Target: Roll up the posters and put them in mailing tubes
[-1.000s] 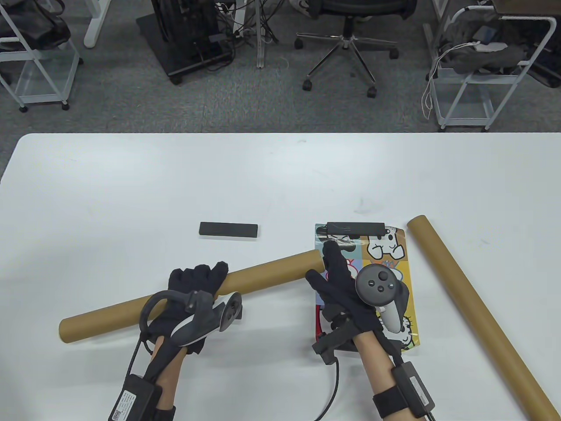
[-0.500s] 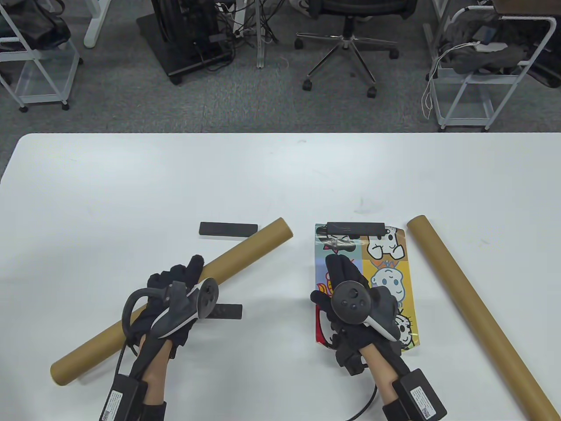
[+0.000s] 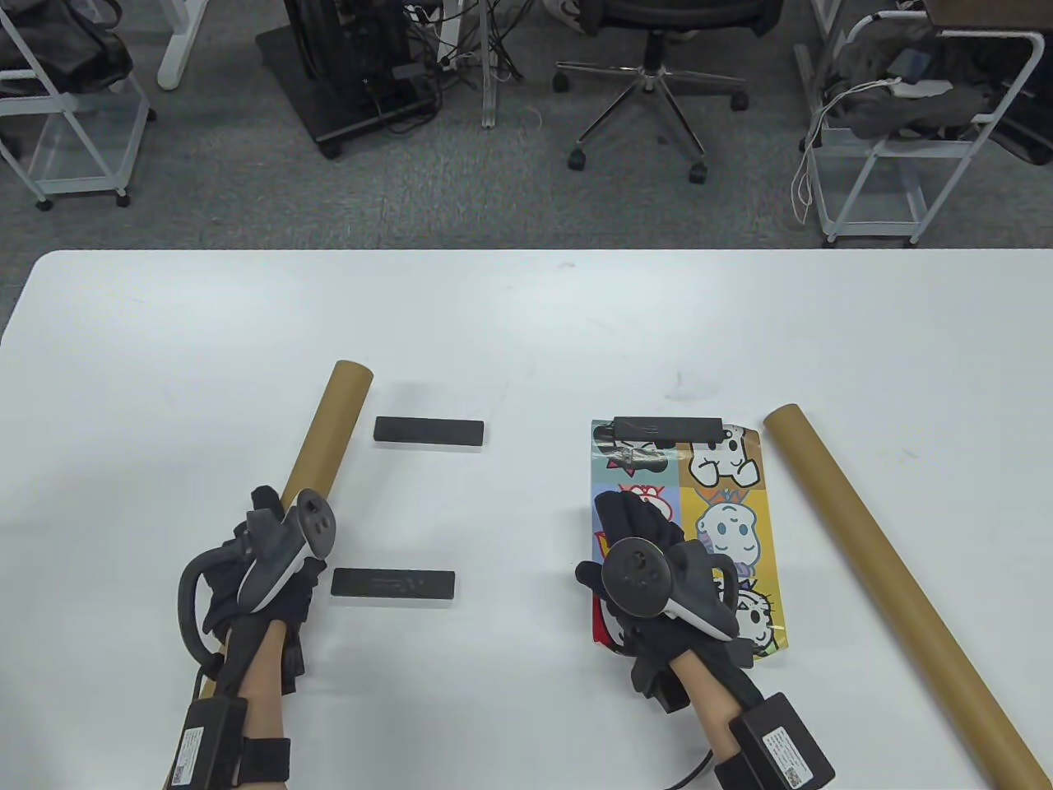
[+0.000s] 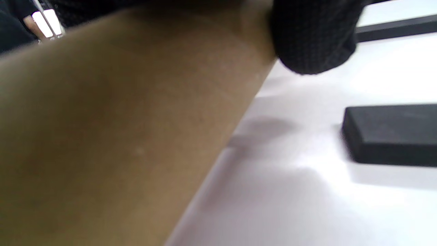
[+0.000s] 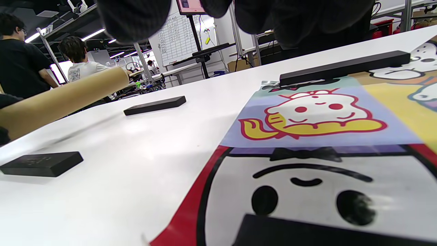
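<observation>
Cardboard tube (image 3: 325, 432) sits gripped in the left hand (image 3: 263, 568), fingers wrapped round it. The right hand (image 3: 650, 568) apparently rests on the poster (image 3: 724, 510); its finger spread cannot be told.

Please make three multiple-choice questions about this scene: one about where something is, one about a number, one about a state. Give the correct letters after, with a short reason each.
1. Where does the black flat bar that touches the colourful cartoon poster lie?
A. on the poster's far edge
B. inside a tube
C. on the floor

2. How many brown cardboard mailing tubes are on the white table?
A. one
B. two
C. four

3. What is the state of the poster?
A. rolled up tight
B. lying flat, unrolled
C. already inside a tube

Answers:
1 A, the bar rests across the poster's far edge.
2 B, one tube is gripped by the left hand, the other tube lies right of the poster.
3 B, the poster is spread on the table under the right hand.
</observation>
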### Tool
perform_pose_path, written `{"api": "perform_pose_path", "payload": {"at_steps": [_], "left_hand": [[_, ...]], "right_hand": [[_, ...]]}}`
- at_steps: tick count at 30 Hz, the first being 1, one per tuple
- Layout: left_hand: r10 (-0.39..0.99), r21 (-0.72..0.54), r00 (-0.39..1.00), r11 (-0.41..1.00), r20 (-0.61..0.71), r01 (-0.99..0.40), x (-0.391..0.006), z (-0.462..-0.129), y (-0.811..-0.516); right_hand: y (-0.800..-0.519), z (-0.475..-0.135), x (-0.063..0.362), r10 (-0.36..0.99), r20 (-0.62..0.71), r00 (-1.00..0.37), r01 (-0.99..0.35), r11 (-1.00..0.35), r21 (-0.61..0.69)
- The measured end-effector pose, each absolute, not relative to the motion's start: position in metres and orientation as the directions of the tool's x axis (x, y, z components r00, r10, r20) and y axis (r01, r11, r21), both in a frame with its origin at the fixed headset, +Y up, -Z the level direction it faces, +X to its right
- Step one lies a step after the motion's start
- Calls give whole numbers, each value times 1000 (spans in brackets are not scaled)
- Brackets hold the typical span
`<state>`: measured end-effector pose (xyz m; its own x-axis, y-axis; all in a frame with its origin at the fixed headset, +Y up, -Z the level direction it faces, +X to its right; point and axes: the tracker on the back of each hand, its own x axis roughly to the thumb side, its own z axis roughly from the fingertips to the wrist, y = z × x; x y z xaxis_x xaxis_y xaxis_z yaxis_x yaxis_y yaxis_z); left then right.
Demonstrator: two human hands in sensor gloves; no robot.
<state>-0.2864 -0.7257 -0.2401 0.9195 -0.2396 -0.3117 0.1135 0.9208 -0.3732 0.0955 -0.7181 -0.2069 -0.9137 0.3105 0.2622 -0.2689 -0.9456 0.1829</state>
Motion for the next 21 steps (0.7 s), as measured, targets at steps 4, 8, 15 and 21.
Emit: {"api": "perform_pose_path", "payload": {"at_steps": [4,8,15,21], "left_hand": [[-254,-407,906,908,-338,102,-288,-242,-730],[-250,-443,908,893,-335,82,-290,-243,-737],[-277,-474,906,875,-320,100,-291,-244,-747],[-276,-465,905,879,-324,102,-290,-243,-743]], "right_hand": [[-719,-207,94,304,268,-914,-258,-947,193],[-719,-207,94,303,268,-914,-254,-946,201],[-719,-206,95,308,262,-915,-259,-944,206],[-719,-207,96,315,256,-914,-265,-941,210]]}}
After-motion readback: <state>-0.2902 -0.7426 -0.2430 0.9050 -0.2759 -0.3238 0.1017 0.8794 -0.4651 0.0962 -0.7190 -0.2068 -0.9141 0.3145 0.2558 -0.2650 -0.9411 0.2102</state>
